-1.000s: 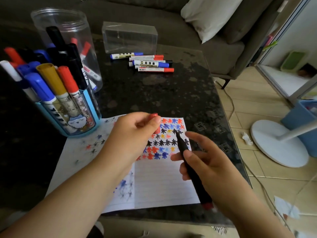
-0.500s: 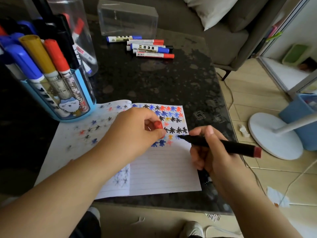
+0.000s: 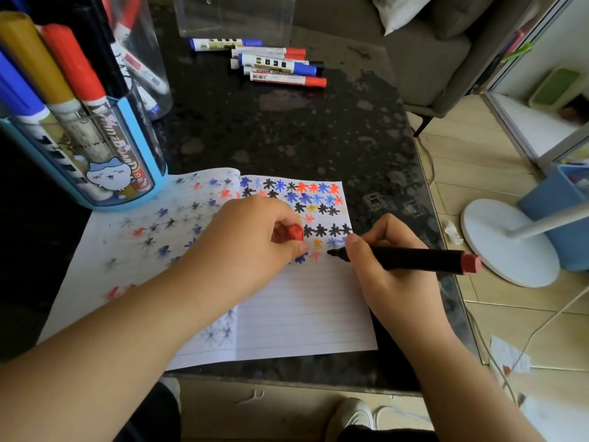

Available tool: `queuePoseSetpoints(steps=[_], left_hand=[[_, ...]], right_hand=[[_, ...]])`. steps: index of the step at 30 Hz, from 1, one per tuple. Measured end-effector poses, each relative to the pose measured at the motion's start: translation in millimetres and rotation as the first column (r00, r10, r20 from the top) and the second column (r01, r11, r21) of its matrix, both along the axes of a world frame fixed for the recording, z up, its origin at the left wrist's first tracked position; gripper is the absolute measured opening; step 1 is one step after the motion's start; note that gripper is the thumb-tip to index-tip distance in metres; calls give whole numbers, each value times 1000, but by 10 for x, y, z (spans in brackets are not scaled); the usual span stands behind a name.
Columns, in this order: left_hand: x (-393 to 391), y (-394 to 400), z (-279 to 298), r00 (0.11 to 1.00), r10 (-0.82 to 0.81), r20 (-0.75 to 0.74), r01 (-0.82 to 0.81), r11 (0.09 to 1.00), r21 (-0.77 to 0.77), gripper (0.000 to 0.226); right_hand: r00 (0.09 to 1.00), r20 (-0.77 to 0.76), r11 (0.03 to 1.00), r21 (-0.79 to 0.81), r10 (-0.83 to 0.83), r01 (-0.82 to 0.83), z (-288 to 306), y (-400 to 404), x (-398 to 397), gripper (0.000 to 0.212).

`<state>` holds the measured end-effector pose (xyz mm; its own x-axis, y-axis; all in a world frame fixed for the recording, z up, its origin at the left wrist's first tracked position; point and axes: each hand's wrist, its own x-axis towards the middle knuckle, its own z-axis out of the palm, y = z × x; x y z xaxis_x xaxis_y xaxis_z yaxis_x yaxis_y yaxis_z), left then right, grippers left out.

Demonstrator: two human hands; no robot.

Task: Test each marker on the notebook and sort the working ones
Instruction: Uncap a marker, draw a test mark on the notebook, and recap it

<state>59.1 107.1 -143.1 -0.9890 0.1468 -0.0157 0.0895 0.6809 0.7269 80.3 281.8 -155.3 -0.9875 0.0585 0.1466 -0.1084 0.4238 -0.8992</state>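
A black marker [image 3: 411, 259], pinched in the right hand [image 3: 387, 269], is laid sideways, tip at the notebook [image 3: 306, 311], beside the red cap [image 3: 290, 232] gripped by the left hand [image 3: 251, 240].

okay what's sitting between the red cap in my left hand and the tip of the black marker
Head view: between the red cap and the black marker tip lies only notebook page, bearing an orange and a red star mark. No other object there.

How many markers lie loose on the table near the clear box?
5, near the clear box: far blue marker, upper red marker, middle blue marker, black-capped marker (mostly hidden), near red marker.
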Motion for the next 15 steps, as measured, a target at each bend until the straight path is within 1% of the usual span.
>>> queuePoseSetpoints(steps=[6,8,12,15], left_hand=[[0,13,-21,1000,-1,-8,1,1000,-7,7],[-6,13,-29,1000,3,-6,-3,1000,-3,7],[-5,13,-39,1000,8,2,-8,1000,15,9],[-6,10,-37,1000,6,6,-6,1000,18,8]], right_hand=[[999,0,999,-9,52,-52,-25,-7,-15,27],[998,-15,998,23,62,-62,-27,11,-18,29],[997,-68,999,41,36,-33,-44,44,-22,32],[997,-73,999,38,8,-5,-57,45,-26,32]])
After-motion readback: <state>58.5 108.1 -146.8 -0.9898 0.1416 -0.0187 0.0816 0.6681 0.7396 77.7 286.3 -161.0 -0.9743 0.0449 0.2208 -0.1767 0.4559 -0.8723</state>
